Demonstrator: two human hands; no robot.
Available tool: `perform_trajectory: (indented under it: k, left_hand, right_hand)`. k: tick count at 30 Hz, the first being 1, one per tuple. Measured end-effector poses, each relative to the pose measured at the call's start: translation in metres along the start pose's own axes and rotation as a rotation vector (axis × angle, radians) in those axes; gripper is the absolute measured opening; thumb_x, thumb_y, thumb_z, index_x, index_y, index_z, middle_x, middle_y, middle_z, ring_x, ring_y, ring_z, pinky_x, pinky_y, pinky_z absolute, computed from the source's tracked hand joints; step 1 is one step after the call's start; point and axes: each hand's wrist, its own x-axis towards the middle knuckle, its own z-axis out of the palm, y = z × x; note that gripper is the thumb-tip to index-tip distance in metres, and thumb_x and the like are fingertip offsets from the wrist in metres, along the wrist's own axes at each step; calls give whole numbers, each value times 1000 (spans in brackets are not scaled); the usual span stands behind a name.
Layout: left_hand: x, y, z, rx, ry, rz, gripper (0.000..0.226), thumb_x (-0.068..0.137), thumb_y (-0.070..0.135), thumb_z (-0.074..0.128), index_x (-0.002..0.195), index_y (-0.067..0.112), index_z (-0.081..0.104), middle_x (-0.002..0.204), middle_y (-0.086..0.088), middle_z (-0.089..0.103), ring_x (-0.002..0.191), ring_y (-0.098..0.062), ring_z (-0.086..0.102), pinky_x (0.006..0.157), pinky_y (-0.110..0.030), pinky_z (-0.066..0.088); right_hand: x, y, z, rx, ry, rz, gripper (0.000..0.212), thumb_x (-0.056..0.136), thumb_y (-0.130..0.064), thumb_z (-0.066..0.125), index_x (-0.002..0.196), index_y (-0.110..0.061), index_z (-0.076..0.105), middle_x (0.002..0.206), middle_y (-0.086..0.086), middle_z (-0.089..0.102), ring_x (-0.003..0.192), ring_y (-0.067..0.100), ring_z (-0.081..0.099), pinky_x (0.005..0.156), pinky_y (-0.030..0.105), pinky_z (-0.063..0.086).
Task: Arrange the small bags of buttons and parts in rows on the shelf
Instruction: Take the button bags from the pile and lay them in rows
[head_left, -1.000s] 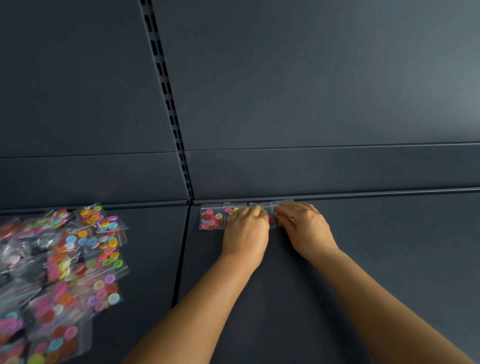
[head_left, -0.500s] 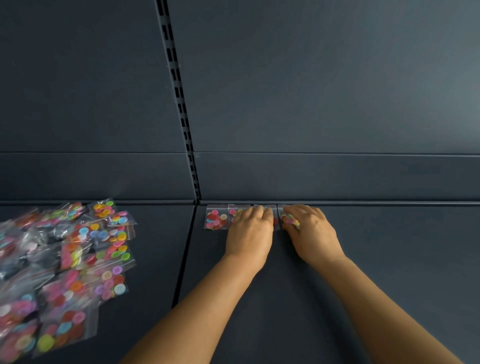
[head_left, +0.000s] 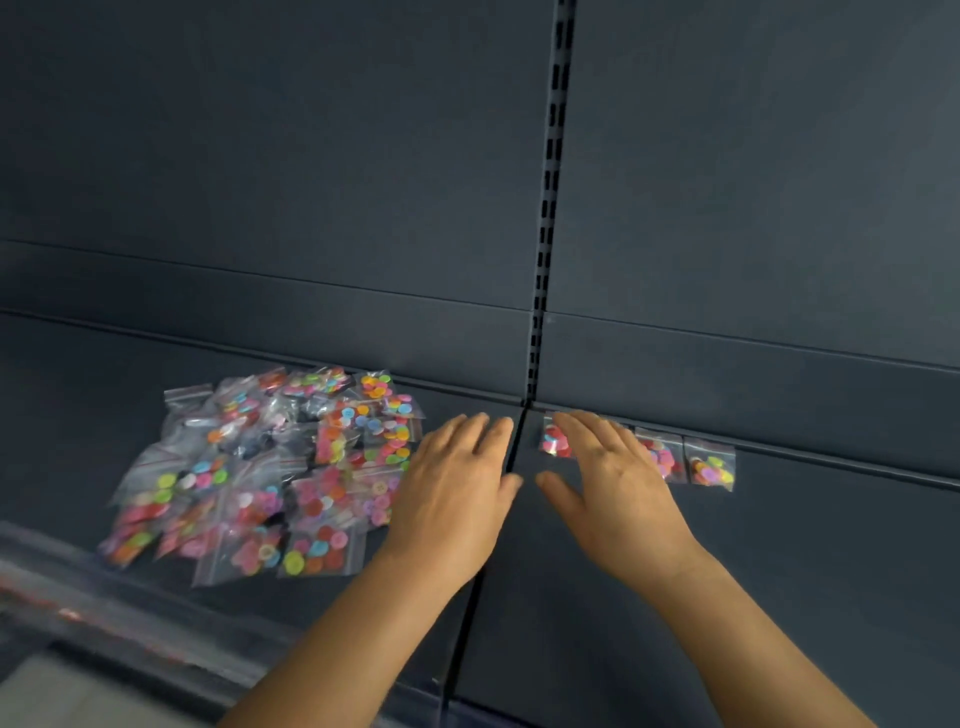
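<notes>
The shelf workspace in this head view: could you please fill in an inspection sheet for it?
Surface: dark shelf, two panels meeting at a seam.
Job's things: row of bags along the back edge right of the seam; loose pile of bags to the left.
Clutter: nothing seen.
Grippers: left hand and right hand open, holding nothing; right hand partly covers the row.
Cables: nothing seen.
Surroundings: dark back panel with slotted upright.

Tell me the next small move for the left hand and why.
Probably reach the left hand left to the pile and pick one bag. It is open and empty beside the pile, while the row by the back wall is only a few bags long, partly under the right hand, with bare shelf beyond.
</notes>
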Motion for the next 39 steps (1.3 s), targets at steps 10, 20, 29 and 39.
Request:
perform_trajectory:
  k: [10,20,29,39]
  left_hand:
    - [-53,-121,-27,8,-28,-125,59,96,43,42,148,24,22,150,5,33,137,-15,28,112,-28,23]
    - [-63,-194,-10,-32,-166,-83,62,94,46,44,147,19,26,149,0,35,138,-20,27,114,-33,20]
    - [-61,-199,0,-92,-114,85,51,95,45,41,139,20,43,137,5,48,129,-17,33,110,-34,24]
    - [-43,-188,8,-265,-88,-74,54,81,33,70,128,24,44,118,5,58,113,-19,43,96,-32,33]
  right_hand:
    - [21,-111,54,51,-71,-94,59,94,-43,47,145,-21,27,150,-5,32,138,15,25,114,29,18]
    - [28,-161,107,39,-157,74,53,93,-37,51,141,-20,37,141,-2,44,129,22,38,108,34,31]
    - [25,-166,115,104,-86,161,31,95,-22,47,124,-22,60,130,-1,56,121,24,47,102,28,35]
    - [30,-164,111,199,-106,442,52,88,-24,60,135,-15,42,124,9,55,111,27,54,86,34,48]
